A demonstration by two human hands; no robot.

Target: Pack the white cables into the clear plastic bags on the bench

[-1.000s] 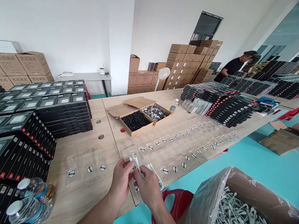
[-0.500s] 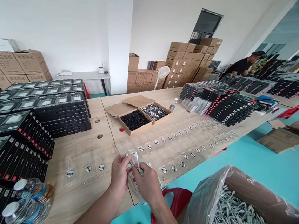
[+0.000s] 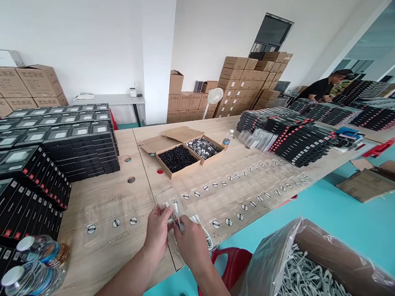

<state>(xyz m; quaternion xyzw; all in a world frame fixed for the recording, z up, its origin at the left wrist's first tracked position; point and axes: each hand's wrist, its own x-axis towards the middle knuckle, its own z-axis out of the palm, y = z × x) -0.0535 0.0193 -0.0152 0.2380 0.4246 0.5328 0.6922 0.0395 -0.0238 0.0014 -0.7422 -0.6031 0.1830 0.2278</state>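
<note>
My left hand and my right hand meet over the near edge of the wooden table. Both pinch a coiled white cable together with a clear plastic bag that my left fingers grip. Another white cable lies on the table just right of my right hand. Rows of flat clear bags with round stickers stretch away along the table to the right.
Stacks of black retail boxes fill the left side. Two water bottles lie at the near left. An open carton of small black parts sits mid-table. A lined box of white cables and a red stool stand at my right. A person works far back.
My hands have stayed at the same spot, working the cable and bag; the right hand has drawn slightly closer to the left. The far person has moved a little.
</note>
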